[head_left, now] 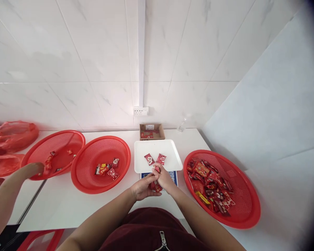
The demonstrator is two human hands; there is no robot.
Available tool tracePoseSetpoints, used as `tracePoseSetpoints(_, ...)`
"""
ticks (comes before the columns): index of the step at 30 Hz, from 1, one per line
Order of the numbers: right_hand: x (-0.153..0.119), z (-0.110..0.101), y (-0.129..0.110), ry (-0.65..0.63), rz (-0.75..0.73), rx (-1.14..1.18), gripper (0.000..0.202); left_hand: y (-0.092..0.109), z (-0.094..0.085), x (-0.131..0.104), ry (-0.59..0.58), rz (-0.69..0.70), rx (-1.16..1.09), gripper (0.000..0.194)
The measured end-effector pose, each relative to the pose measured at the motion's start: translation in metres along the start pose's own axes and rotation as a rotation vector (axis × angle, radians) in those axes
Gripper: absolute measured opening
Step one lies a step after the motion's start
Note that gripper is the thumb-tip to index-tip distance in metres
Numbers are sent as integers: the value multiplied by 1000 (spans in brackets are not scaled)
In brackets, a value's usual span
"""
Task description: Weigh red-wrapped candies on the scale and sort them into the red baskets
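Below the front edge of a white tray (142, 144), my left hand (143, 188) is cupped around several red packets (155, 186). My right hand (163, 178) pinches a small red packet (156, 169) just above them, over the tray's front edge. Two red packets lie apart on the tray, a left one (149, 159) and a right one (161, 159). Under the tray shows a blue scale (173, 177) with a keypad, partly covered by my hands.
A full red basket (247, 195) stands at the right; two red baskets (80, 170) (32, 157) with a few packets stand at the left. Another person's hand (36, 169) reaches into the far-left one. Behind the tray are a cardboard box (161, 132) and a clear bottle (182, 125).
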State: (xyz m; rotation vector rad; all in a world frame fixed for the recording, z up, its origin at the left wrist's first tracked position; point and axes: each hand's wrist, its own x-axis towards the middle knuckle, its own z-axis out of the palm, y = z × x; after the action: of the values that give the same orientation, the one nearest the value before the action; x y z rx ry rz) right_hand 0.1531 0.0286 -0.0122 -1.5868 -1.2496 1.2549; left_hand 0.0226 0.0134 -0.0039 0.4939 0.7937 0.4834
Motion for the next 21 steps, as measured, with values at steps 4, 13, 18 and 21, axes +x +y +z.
tracePoseSetpoints(4, -1, -6, -3, -56, 200, 217, 28, 5, -8, -2, 41, -19, 31, 34)
tracePoseSetpoints(13, -3, -29, 21, 61, 315, 445, 34, 32, -18, 46, 241, 38, 67, 30)
tracePoseSetpoints(18, -11, -41, 26, 91, 362, 473, 30, 64, -23, 80, 355, 104, 128, 32)
tracePoseSetpoints(21, -17, -47, 26, 101, 360, 486, 28, 72, -33, 85, 474, 122, 160, 39)
